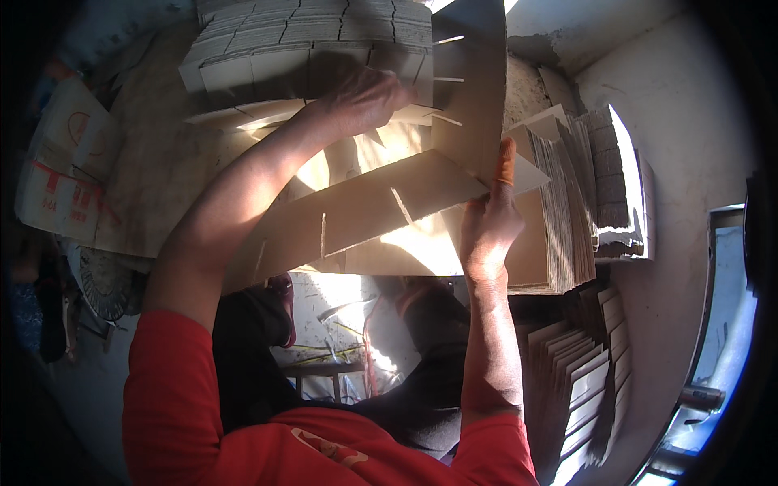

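Note:
My right hand (491, 225) grips slotted cardboard strips where they meet, an orange finger cover (506, 162) on one raised finger. One long strip (356, 212) slants down to the left from this hand, with slits along it. Another, taller strip (474, 89) rises away from me, its slits on the left side. Farther off, my left hand (369, 101) is closed, its fingers curled at the edge of a third slotted strip (259, 115). The exact hold of those fingertips is partly hidden. Sunlight falls in bright patches between the strips.
Tall rows of stacked cardboard strips (316, 32) stand at the back of the board table (150, 138). More stacks lean at the right (563, 202) and lower right (571, 381). A white carton (65, 174) with red print is at the left. My legs are below the table edge.

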A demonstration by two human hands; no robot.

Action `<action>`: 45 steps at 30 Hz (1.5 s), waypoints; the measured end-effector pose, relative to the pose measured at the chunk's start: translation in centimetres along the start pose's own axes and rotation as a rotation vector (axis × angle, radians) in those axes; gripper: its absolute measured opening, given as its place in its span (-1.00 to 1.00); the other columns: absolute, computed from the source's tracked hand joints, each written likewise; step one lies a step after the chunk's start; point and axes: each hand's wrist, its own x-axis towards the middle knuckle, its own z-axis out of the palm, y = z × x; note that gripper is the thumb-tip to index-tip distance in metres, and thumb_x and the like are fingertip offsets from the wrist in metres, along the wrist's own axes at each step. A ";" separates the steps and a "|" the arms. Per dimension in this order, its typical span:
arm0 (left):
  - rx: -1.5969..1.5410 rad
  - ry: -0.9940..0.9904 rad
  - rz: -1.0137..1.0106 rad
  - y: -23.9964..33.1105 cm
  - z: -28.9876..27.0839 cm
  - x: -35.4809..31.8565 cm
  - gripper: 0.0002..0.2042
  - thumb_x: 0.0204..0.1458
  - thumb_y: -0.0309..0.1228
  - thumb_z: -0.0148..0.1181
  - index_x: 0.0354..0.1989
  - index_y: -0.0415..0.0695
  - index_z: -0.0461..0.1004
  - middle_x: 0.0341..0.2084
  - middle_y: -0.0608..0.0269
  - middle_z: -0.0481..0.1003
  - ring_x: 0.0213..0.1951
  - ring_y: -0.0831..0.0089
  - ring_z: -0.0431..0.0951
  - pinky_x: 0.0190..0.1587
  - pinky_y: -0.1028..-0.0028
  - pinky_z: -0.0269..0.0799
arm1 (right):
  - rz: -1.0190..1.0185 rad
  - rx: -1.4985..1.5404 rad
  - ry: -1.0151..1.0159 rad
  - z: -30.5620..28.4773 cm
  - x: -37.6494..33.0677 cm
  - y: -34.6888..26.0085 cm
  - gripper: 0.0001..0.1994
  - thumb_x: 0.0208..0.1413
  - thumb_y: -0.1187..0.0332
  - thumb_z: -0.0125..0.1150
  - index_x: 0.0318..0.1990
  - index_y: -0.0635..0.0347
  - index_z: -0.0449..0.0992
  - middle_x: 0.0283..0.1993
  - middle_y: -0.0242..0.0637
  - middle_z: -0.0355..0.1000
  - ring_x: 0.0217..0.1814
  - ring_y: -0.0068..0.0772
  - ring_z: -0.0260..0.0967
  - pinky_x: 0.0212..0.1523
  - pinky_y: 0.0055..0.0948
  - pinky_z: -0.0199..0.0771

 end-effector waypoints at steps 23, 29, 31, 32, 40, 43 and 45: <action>-0.395 -0.171 -0.250 1.1 -6.8 2.6 -0.59 -0.22 -0.23 0.42 -0.31 -0.30 0.50 -0.42 0.07 0.51 -0.33 0.20 0.53 -0.25 0.30 0.44 | -0.076 -0.023 0.011 2.1 -0.9 1.6 -0.19 0.02 0.68 0.01 0.43 0.01 -0.16 -0.06 0.05 0.45 -0.33 -0.16 0.53 -0.35 -0.36 0.56; 0.267 0.016 -0.264 -4.7 0.7 3.7 -0.58 -0.19 -0.35 0.38 -0.16 -0.29 0.42 -0.19 0.08 0.46 -0.01 0.20 0.39 0.04 0.19 0.33 | -0.124 -0.039 0.042 2.0 -0.3 0.6 -0.18 0.00 0.71 -0.04 0.43 -0.02 -0.15 -0.05 0.02 0.46 -0.32 -0.18 0.53 -0.33 -0.37 0.55; 0.347 0.110 -0.249 -6.0 3.4 3.0 -0.62 -0.17 -0.45 0.32 -0.14 -0.25 0.41 -0.16 0.12 0.44 0.01 0.21 0.35 0.08 0.16 0.29 | -0.101 -0.044 0.037 2.0 -0.2 0.5 -0.19 0.00 0.71 -0.04 0.43 -0.03 -0.12 -0.05 0.00 0.47 -0.32 -0.20 0.53 -0.34 -0.39 0.55; 0.379 0.122 -0.242 -6.6 4.2 2.7 -0.63 -0.17 -0.50 0.28 -0.13 -0.23 0.41 -0.16 0.14 0.43 0.00 0.22 0.36 0.09 0.17 0.28 | -0.089 -0.043 0.033 2.0 -0.2 0.5 -0.19 0.00 0.71 -0.04 0.43 -0.03 -0.11 -0.06 -0.01 0.47 -0.32 -0.21 0.53 -0.34 -0.39 0.55; 0.277 0.153 -0.096 -6.4 3.0 2.1 -0.80 -0.20 -0.60 0.14 -0.33 -0.14 0.45 -0.37 0.26 0.45 -0.15 0.33 0.40 -0.09 0.30 0.29 | -0.073 -0.061 0.024 1.9 -0.4 1.4 -0.16 -0.05 0.74 -0.04 0.43 -0.07 -0.08 -0.07 -0.04 0.49 -0.38 -0.31 0.51 -0.38 -0.43 0.52; 0.214 0.125 -0.055 -6.2 2.6 1.9 -0.88 -0.19 -0.61 0.09 -0.44 -0.15 0.43 -0.49 0.25 0.45 -0.25 0.28 0.43 -0.16 0.30 0.31 | -0.083 -0.077 0.028 1.8 -0.5 1.1 -0.16 -0.05 0.74 -0.05 0.43 -0.06 -0.08 -0.06 -0.05 0.50 -0.38 -0.34 0.50 -0.37 -0.45 0.51; 0.186 0.075 -0.039 -5.9 2.6 1.8 -0.90 -0.18 -0.63 0.07 -0.47 -0.17 0.41 -0.55 0.21 0.45 -0.29 0.23 0.46 -0.20 0.27 0.36 | -0.108 -0.077 0.041 1.7 -0.6 0.8 -0.17 -0.04 0.75 -0.05 0.43 -0.05 -0.07 -0.06 -0.07 0.50 -0.36 -0.37 0.50 -0.35 -0.47 0.51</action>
